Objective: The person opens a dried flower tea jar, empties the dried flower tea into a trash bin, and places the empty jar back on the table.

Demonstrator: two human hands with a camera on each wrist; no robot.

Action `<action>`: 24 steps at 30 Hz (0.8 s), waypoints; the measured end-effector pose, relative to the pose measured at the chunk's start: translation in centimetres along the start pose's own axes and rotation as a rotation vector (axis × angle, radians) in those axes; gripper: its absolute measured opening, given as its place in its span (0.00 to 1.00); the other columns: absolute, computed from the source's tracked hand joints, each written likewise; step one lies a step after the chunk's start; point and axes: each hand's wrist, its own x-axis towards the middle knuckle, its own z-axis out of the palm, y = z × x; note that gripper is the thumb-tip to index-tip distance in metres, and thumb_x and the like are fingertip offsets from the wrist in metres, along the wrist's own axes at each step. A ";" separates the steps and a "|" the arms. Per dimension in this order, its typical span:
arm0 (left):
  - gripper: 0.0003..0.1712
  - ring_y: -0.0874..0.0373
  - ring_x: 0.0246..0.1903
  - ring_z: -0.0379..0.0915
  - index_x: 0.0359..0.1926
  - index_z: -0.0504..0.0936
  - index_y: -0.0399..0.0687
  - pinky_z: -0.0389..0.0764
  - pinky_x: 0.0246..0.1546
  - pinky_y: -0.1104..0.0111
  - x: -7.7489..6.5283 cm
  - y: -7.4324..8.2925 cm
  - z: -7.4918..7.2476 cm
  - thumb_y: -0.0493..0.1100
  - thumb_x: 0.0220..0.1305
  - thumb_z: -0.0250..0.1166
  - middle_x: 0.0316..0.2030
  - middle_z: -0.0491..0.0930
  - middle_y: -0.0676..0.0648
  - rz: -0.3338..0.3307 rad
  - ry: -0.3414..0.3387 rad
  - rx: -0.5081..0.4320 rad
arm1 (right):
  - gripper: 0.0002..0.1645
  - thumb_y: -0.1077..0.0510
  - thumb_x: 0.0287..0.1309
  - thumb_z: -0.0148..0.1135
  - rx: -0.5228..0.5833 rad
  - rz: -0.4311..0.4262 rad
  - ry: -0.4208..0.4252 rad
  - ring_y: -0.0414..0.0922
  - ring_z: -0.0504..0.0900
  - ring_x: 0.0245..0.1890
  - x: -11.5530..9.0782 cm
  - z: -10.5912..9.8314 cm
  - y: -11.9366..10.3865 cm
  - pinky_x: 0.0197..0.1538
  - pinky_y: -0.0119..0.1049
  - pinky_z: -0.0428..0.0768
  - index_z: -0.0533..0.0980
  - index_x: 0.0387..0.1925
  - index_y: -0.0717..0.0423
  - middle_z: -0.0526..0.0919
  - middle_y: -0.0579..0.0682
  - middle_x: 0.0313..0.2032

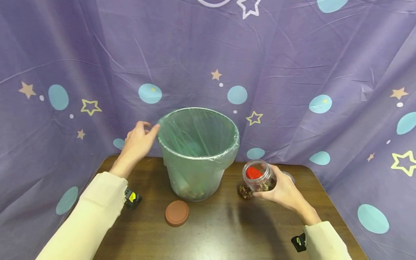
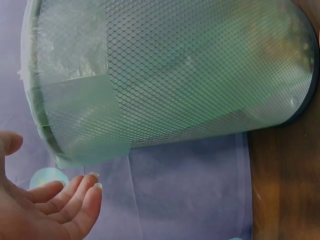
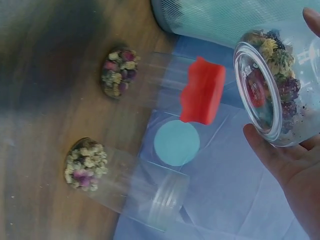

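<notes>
My right hand (image 1: 282, 189) grips a clear glass jar (image 3: 280, 90) around its side, held up off the table. Dried flowers (image 3: 282, 65) lie inside it, and its base faces the camera in the right wrist view. To the left, my left hand (image 1: 138, 141) is beside the rim of a mesh wastebasket (image 1: 195, 180) lined with a translucent green bag. In the left wrist view its fingers (image 2: 82, 205) are loosely spread, holding nothing. A red piece (image 3: 202, 92) with a wavy edge sits at the mouth of a standing jar near the held one.
Two standing glass jars with dried flowers at the bottom, one nearer the wastebasket (image 3: 120, 72) and one farther (image 3: 86, 165), are on the table. A round terracotta-coloured lid (image 1: 177, 213) lies in front of the wastebasket. A purple patterned curtain (image 1: 195, 54) hangs behind the wooden table (image 1: 211, 234).
</notes>
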 end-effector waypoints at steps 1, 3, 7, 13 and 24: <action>0.44 0.34 0.64 0.66 0.70 0.60 0.37 0.64 0.64 0.42 0.2 0.2 0.1 0.68 0.71 0.42 0.62 0.74 0.31 0.006 0.000 0.017 | 0.57 0.38 0.29 0.83 -0.004 0.000 0.003 0.51 0.83 0.49 0.1 -0.1 0.0 0.51 0.51 0.79 0.69 0.62 0.53 0.84 0.52 0.50; 0.43 0.33 0.64 0.66 0.70 0.60 0.35 0.63 0.63 0.41 0.4 0.5 0.2 0.66 0.71 0.43 0.61 0.74 0.31 0.018 0.003 0.050 | 0.56 0.37 0.29 0.83 -0.014 0.002 0.011 0.51 0.84 0.48 0.3 -0.4 -0.1 0.49 0.50 0.79 0.70 0.62 0.51 0.84 0.51 0.49; 0.43 0.28 0.63 0.64 0.69 0.60 0.33 0.64 0.62 0.39 0.9 1.0 0.4 0.65 0.70 0.45 0.64 0.70 0.28 0.019 -0.011 0.118 | 0.56 0.38 0.28 0.84 -0.015 -0.001 0.023 0.50 0.84 0.46 0.6 -0.5 -0.2 0.47 0.49 0.80 0.70 0.61 0.51 0.85 0.52 0.48; 0.40 0.25 0.60 0.65 0.68 0.64 0.35 0.69 0.59 0.38 1.2 1.2 0.5 0.62 0.67 0.51 0.64 0.68 0.27 -0.033 -0.069 0.175 | 0.56 0.40 0.27 0.84 -0.019 -0.022 0.019 0.51 0.84 0.47 1.0 -0.5 -0.6 0.48 0.49 0.80 0.70 0.61 0.52 0.85 0.52 0.49; 0.31 0.25 0.54 0.72 0.62 0.68 0.39 0.75 0.47 0.40 1.1 1.5 1.4 0.54 0.65 0.51 0.58 0.74 0.27 -0.047 -0.032 0.272 | 0.57 0.43 0.26 0.85 0.008 -0.024 0.041 0.53 0.84 0.48 2.2 -1.8 -1.6 0.51 0.51 0.80 0.70 0.61 0.56 0.84 0.55 0.49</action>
